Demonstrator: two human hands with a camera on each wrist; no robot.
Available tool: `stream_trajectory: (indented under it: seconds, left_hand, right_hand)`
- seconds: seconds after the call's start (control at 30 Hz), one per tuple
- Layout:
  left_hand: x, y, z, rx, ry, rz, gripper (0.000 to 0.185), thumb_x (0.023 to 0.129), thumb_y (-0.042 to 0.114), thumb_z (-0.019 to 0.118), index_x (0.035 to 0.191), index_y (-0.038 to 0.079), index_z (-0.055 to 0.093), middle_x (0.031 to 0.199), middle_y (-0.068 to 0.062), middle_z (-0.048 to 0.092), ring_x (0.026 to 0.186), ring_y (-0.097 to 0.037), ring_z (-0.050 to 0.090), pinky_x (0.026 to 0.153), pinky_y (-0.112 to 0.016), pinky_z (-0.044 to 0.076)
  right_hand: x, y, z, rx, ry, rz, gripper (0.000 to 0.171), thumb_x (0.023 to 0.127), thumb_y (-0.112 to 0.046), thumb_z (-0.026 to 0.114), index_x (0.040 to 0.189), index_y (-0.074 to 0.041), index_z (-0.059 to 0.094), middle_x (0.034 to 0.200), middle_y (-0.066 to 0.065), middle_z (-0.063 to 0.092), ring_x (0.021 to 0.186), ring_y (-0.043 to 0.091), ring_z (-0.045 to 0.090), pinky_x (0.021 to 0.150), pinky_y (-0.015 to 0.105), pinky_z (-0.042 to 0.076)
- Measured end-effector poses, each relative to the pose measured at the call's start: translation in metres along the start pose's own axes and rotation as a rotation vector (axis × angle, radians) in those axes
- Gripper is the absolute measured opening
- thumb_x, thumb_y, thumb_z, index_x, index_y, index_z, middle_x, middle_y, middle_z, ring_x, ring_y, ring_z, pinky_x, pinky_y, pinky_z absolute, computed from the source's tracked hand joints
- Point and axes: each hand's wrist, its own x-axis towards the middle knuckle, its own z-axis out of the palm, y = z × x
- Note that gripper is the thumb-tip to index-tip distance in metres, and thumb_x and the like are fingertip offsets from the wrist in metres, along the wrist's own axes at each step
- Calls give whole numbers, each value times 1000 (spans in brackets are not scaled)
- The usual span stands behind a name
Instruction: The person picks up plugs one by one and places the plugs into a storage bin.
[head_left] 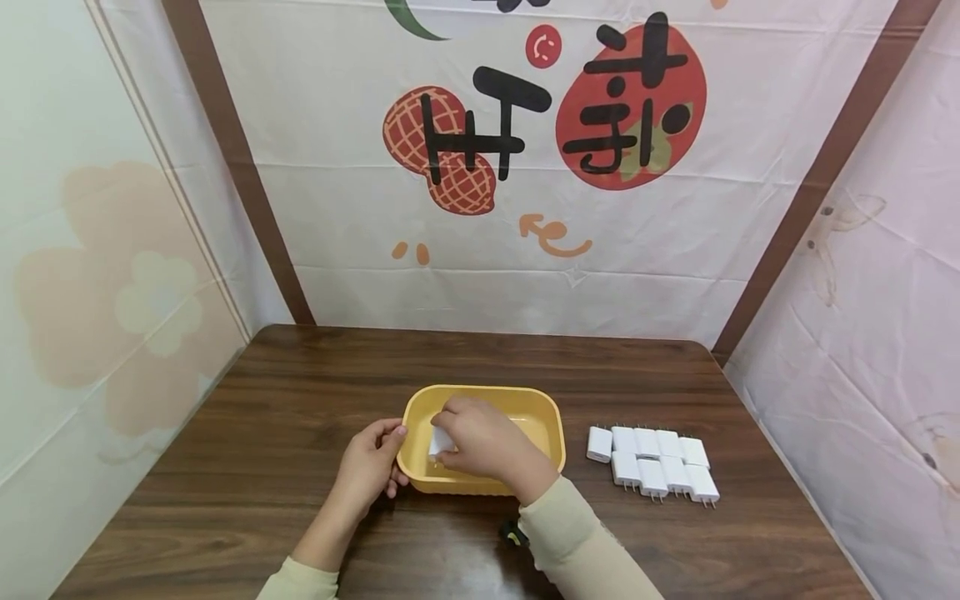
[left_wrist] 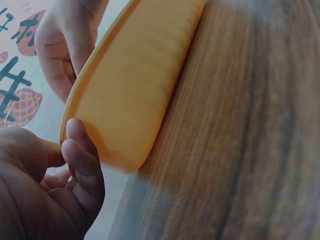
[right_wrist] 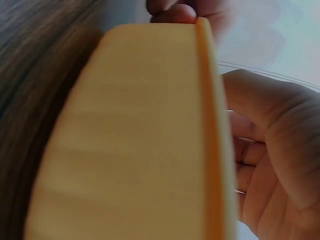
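Note:
A yellow plastic basket (head_left: 540,425) stands on the wooden table in front of me. My left hand (head_left: 371,462) holds its left end, thumb at the rim and fingers against the outer wall, as the left wrist view also shows. Inside the basket, toward its left end, my right hand (head_left: 483,437) pinches a white charger plug (head_left: 441,443) from above. Fingers cover part of that plug. In the right wrist view the basket's side wall (right_wrist: 130,125) hides most of what lies within, including the fingertips.
Right of the basket, several white charger plugs (head_left: 652,477) lie in two rows with metal prongs pointing outward. A small black object (head_left: 512,533) lies near the right sleeve, partly hidden by it. A printed cloth (head_left: 337,208) hangs behind the table.

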Motion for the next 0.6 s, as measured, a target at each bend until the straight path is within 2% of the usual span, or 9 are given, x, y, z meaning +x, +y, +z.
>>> stream_trajectory:
  seconds: [0.3, 0.6]
  left_hand:
    - [-1, 1, 0, -2, -5, 2, 37, 109, 24, 54, 137, 0, 56, 90, -19, 61, 52, -19, 60, 40, -29, 49]
    - [-1, 0, 1, -2, -3, -2, 37, 109, 24, 53, 137, 0, 56, 91, -18, 62, 52, -18, 59, 40, -28, 49]
  right_hand:
    - [4, -4, 13, -31, 1, 41, 37, 87, -40, 81, 110, -13, 73, 97, -4, 62, 80, 10, 55, 74, 26, 50]
    - [6, -9, 22, -31, -40, 80, 32, 86, -41, 81, 105, -16, 73, 92, -5, 61, 75, 7, 52, 68, 23, 48]
